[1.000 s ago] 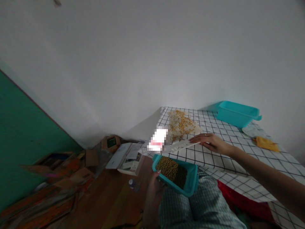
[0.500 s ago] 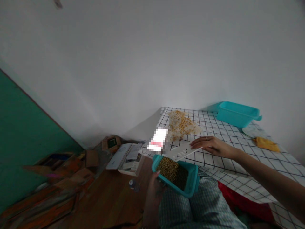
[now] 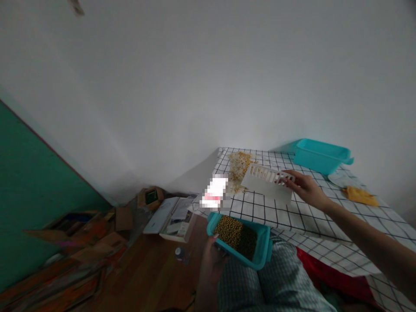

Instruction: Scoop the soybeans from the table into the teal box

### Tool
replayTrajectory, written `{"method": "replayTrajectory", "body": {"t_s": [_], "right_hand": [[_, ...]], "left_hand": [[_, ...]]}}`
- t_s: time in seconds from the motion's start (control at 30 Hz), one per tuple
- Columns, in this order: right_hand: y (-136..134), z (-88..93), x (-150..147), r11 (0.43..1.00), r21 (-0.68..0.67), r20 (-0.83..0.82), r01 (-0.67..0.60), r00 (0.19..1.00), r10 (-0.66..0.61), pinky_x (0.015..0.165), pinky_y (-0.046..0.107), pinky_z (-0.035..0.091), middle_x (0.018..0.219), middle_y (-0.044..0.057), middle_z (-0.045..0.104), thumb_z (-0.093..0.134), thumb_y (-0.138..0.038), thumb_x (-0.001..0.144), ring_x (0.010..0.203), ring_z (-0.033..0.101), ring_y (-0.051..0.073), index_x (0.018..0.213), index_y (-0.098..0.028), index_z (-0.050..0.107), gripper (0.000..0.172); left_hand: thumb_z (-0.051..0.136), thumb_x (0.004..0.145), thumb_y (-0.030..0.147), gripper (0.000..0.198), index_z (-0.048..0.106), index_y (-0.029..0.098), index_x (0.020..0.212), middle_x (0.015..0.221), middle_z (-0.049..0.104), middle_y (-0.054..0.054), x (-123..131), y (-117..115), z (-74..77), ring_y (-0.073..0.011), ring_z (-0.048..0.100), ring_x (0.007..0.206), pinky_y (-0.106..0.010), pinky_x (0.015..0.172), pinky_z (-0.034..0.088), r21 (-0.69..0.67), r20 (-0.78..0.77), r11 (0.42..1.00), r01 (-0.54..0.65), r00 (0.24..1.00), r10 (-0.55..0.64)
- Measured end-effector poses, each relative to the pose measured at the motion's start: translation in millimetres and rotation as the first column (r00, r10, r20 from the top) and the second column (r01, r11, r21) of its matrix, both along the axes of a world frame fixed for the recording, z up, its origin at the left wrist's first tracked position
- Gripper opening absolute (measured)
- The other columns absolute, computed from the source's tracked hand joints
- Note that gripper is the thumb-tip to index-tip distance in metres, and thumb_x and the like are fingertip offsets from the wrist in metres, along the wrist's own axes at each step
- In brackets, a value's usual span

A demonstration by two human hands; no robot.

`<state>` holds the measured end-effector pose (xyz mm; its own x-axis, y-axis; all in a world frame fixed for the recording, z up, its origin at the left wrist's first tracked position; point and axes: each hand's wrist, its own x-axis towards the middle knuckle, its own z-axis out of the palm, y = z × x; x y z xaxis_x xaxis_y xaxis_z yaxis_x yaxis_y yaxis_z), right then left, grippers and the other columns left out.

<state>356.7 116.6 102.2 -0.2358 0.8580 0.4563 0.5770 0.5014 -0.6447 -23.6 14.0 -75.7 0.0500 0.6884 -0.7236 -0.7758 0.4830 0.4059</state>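
Note:
My left hand (image 3: pixel 211 245) grips the near left end of a teal plastic container (image 3: pixel 262 245) over my lap, thumb on its rim; its other fingers are hidden beneath. Inside lie yellow soybeans (image 3: pixel 229 232) on the left and small dark green beans (image 3: pixel 248 242) beside them. My right hand (image 3: pixel 302 186) is closed on the right end of a white slotted plastic tray (image 3: pixel 264 173), held tilted on edge above the checked tablecloth (image 3: pixel 273 212). Behind the tray, more yellow beans (image 3: pixel 244 158) lie spread on a clear plastic sheet, partly hidden.
A larger teal basin (image 3: pixel 320 156) stands at the table's back right, near a yellow cloth (image 3: pixel 360 196). A bright blurred phone-like rectangle (image 3: pixel 215 190) is at the table's left edge. Boxes (image 3: pixel 151 197) and a bottle (image 3: pixel 179 252) are on the floor.
My right hand has moved the white tray up and right, away from above the container, and turned it on edge. My left hand and the container have stayed in place.

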Motion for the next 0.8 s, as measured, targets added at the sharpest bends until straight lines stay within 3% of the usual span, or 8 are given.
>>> {"method": "replayTrajectory", "body": {"t_s": [0.13, 0.3, 0.53, 0.63, 0.8], "right_hand": [[4, -6.2, -14, 0.992, -0.112, -0.152, -0.052, 0.988, 0.035, 0.073, 0.041, 0.073, 0.106, 0.017, 0.092, 0.072, -0.089, 0.100, 0.085, 0.086, 0.032, 0.123, -0.021, 0.086, 0.074], [3, -14.4, -40, 0.973, -0.186, -0.138, -0.135, 0.984, 0.111, 0.071, 0.039, 0.070, 0.104, 0.014, 0.092, 0.073, -0.079, 0.104, 0.082, 0.083, 0.029, 0.123, -0.022, 0.086, 0.062], [38, -17.5, -37, 0.985, -0.158, -0.053, 0.074, 0.995, -0.083, 0.059, 0.035, 0.058, 0.082, 0.010, 0.087, 0.072, -0.079, 0.098, 0.063, 0.074, 0.026, 0.119, -0.020, 0.085, 0.064], [48, -14.8, -30, 0.980, -0.158, -0.118, 0.124, 0.983, -0.143, 0.065, 0.037, 0.062, 0.090, 0.013, 0.090, 0.074, -0.081, 0.094, 0.070, 0.078, 0.028, 0.112, -0.022, 0.084, 0.063], [17, -15.9, -37, 0.970, -0.211, -0.188, 0.123, 0.968, -0.164, 0.060, 0.037, 0.064, 0.092, 0.013, 0.091, 0.075, -0.080, 0.095, 0.073, 0.080, 0.030, 0.111, -0.022, 0.086, 0.061]], "left_hand": [[0.071, 0.101, 0.037, 0.045, 0.072, 0.019, 0.142, 0.113, 0.087, -0.015, 8, -7, -3.3, -0.0328, 0.085, 0.097, -0.042, 0.077, 0.064, 0.082, -0.036, 0.996, -0.029, 0.999, 0.033], [0.074, 0.099, 0.035, 0.045, 0.073, 0.020, 0.142, 0.113, 0.088, -0.013, 8, -8, -6.0, -0.0309, 0.085, 0.092, -0.041, 0.076, 0.065, 0.118, -0.054, 0.992, -0.033, 0.998, 0.040], [0.077, 0.096, 0.040, 0.046, 0.073, 0.024, 0.139, 0.116, 0.089, -0.013, 7, -8, -10.1, -0.0327, 0.087, 0.103, -0.042, 0.087, 0.068, 0.137, -0.053, 0.990, -0.017, 0.998, 0.025], [0.078, 0.095, 0.040, 0.048, 0.073, 0.025, 0.140, 0.112, 0.089, -0.012, 7, -7, -12.4, -0.0342, 0.086, 0.103, -0.046, 0.094, 0.069, 0.129, -0.057, 0.991, -0.019, 0.998, 0.027], [0.081, 0.091, 0.041, 0.054, 0.073, 0.024, 0.142, 0.112, 0.089, -0.014, 8, -6, -15.5, -0.0362, 0.085, 0.104, -0.049, 0.097, 0.068, 0.126, -0.063, 0.992, -0.015, 0.998, 0.024]]}}
